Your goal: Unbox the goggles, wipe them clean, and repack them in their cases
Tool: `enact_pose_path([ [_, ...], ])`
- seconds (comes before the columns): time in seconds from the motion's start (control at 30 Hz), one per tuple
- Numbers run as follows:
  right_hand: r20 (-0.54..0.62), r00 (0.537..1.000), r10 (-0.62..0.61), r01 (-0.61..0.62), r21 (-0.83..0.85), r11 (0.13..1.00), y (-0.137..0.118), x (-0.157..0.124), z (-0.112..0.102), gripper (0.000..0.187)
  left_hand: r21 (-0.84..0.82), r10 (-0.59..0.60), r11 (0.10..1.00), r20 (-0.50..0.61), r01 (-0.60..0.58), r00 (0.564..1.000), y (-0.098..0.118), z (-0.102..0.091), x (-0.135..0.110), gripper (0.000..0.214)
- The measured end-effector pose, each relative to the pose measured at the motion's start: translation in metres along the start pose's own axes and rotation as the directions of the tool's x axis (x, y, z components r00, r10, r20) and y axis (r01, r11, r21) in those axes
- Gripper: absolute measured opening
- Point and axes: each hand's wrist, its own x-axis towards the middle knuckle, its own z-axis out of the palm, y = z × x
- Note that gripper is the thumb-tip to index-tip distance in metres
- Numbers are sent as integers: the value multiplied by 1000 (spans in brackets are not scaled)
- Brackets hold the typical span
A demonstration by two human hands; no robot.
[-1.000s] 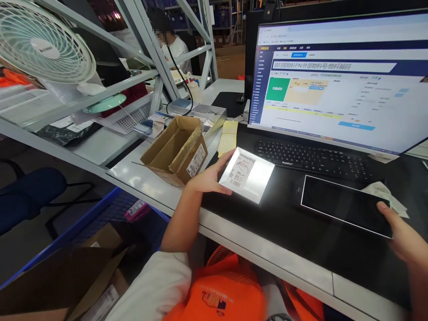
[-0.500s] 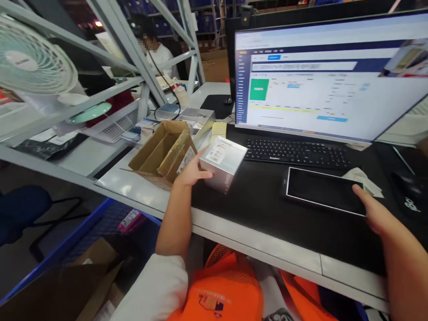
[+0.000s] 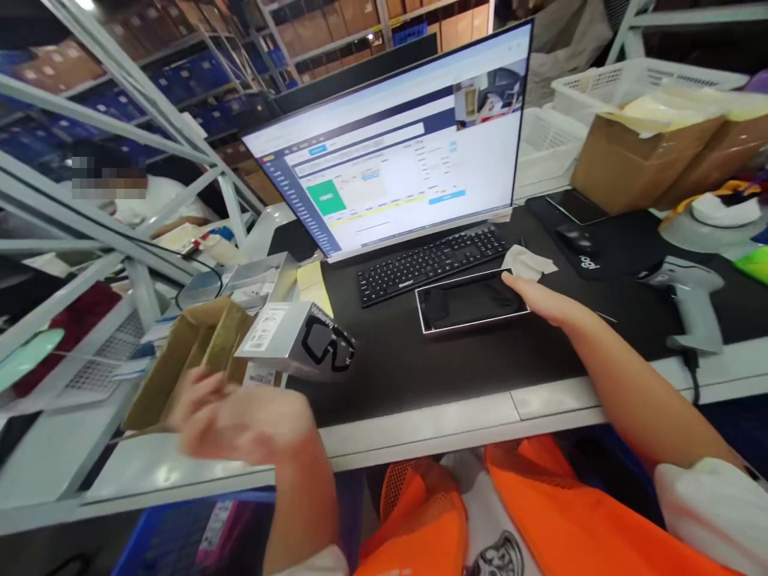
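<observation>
My left hand point(image 3: 243, 416), blurred by motion, is at the table's front left with its fingers loosely bent and nothing seen in them. Just beyond it stands a silver box point(image 3: 282, 340) with a black goggles print on its side and a white label on top. Beside that is an open cardboard box point(image 3: 207, 344) with its flaps up. My right hand point(image 3: 537, 300) grips the right end of a flat black rectangular thing with a white rim point(image 3: 468, 304), thumb on top; it lies on the black mat point(image 3: 390, 368), and its kind is unclear.
A monitor point(image 3: 414, 152) and a keyboard point(image 3: 435, 264) stand behind. To the right are crumpled paper point(image 3: 528, 262), a mouse point(image 3: 577, 237), a grey scanner point(image 3: 690, 300) and a brown carton point(image 3: 642, 160). Yellow notes point(image 3: 314, 288) lie left of the keyboard. A person point(image 3: 162, 200) sits beyond the metal frame.
My left hand has let go of the silver box and drawn back left towards the table edge. The view has swung right. My right hand keeps its hold on the flat black thing.
</observation>
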Motion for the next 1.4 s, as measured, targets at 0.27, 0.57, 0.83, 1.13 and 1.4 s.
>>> enact_pose_path([
  [0.27, 51, 955, -293, 296, -66, 953, -13, -12, 9, 57, -319, 444, 847, 864, -426, 236, 84, 174, -32, 54],
  [0.57, -18, 965, -261, 251, -217, 943, -14, -7, 11, 59, -296, 500, 766, 832, -571, 240, 82, 203, -18, 35],
  [0.83, -66, 981, -184, 164, -235, 958, -7, -1, 11, 62, -46, 381, 881, 660, -471, 648, 52, 138, 16, 26],
  [1.13, -94, 946, -310, 265, -325, 908, -10, -13, 19, 54, 126, 139, 879, 855, -460, 499, 61, 97, 25, 74],
  [1.4, -96, 917, -387, 356, -242, 903, 0, 2, 13, 61, -71, 404, 909, 398, -411, 824, 34, 49, 24, 60],
])
